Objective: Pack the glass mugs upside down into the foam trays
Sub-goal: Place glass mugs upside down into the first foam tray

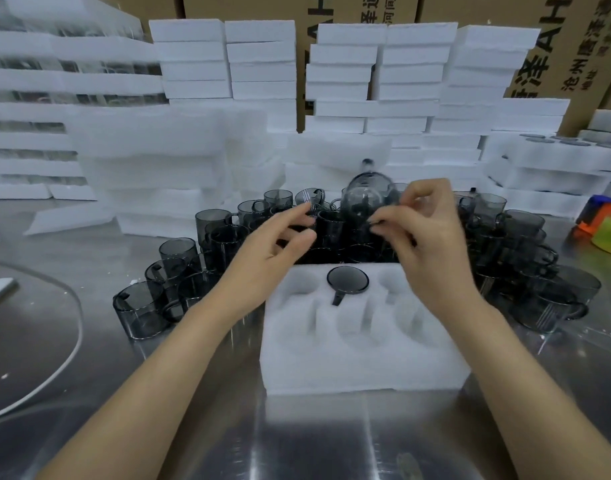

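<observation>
Where the tray is set: on the steel table, straight ahead and close in, with its round pockets turned up.
Packed mug: one is seated upside down in the back middle pocket, base up, with its handle pointed toward the person. Bare foam is shown in the pockets beside it.
Loose mugs: smoky grey glass, crowded upright on the table behind the tray and spread round both far corners.
Left hand: raised over the mugs just left of the tray's back edge. The fingers are loosely spread and stretched forward, and nothing is seen held.
Right hand: raised over the mugs behind the tray's right back corner, fingers curled. Thumb and forefinger are brought close at something dark; whether a mug is gripped cannot be told.
Pot: round smoky glass with a knobbed lid, stood among the mugs beyond the two hands.
Foam stacks: white, piled high along the back.
Cartons: brown and printed, seen behind the stacks.
Cable: white, curved across the table at far left.
</observation>
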`<state>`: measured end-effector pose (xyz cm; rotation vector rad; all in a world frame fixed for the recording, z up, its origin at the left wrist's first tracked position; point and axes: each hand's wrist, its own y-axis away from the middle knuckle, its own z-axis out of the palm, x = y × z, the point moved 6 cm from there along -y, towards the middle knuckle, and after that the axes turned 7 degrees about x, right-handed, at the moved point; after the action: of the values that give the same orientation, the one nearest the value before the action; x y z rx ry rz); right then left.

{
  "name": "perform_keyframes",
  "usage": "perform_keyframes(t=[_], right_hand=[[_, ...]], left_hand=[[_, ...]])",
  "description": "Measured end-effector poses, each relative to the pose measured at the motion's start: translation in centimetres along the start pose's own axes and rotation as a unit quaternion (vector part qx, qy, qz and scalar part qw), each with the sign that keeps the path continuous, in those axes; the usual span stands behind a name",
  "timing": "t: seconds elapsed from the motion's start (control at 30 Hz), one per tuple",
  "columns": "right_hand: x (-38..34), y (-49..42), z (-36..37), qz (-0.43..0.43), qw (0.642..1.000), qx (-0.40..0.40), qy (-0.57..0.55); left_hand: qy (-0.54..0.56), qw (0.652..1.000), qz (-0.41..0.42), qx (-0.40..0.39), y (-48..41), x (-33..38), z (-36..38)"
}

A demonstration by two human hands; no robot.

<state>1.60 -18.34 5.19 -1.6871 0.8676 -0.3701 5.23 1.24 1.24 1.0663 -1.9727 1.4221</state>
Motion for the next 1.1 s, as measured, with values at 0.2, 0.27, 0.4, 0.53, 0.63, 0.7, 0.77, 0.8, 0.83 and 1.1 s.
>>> perform_keyframes(t=[0.2, 0.27, 0.4, 0.53, 0.63, 0.7, 0.77, 0.8, 0.83, 1.1], right_hand=[[-0.9, 1.8, 3.2, 0.012, 0.984, -0.155, -0.083], [-1.2, 1.7, 2.8, -0.006, 0.987, -0.147, -0.06], [-1.6, 0.9, 3.1, 0.092, 0.972, -0.123, -0.179], [-2.2, 0.1, 5.1, 0.148, 0.958, -0.115, -0.219], [-1.3, 0.8, 5.5, 0.158, 0.958, -0.114, -0.208], [-0.8, 1.4, 5.4, 0.158, 0.958, -0.126, -0.202], [-0.4, 1.6, 5.4, 0.164, 0.953, -0.13, -0.219], [-0.3, 1.7, 5.4, 0.164, 0.952, -0.131, -0.223], [-0.3, 1.7, 5.5, 0.167, 0.951, -0.134, -0.221], [-0.5, 2.7, 6.5, 0.222, 0.92, -0.186, -0.264]], left_hand=[[0.142, 0.99, -0.006, -0.016, 0.0, 0.7, 0.5], [0.152, 0.988, -0.014, -0.034, 0.0, 0.3, 0.6], [0.148, 0.988, -0.034, 0.022, -0.5, -0.7, 0.1], [0.123, 0.989, -0.044, 0.075, -0.7, -1.8, -1.2], [0.1, 0.991, -0.066, 0.056, -0.5, -2.6, -1.6], [0.033, 0.997, -0.069, 0.032, -0.4, -2.9, -1.5], [-0.034, 0.998, -0.052, 0.012, -0.2, -2.8, -1.3], [-0.055, 0.998, -0.04, 0.006, 0.0, -2.4, -1.2], [-0.063, 0.998, -0.028, -0.001, 0.1, -2.0, -1.0], [0.005, 1.0, -0.008, 0.022, -0.1, -1.3, -1.3]])
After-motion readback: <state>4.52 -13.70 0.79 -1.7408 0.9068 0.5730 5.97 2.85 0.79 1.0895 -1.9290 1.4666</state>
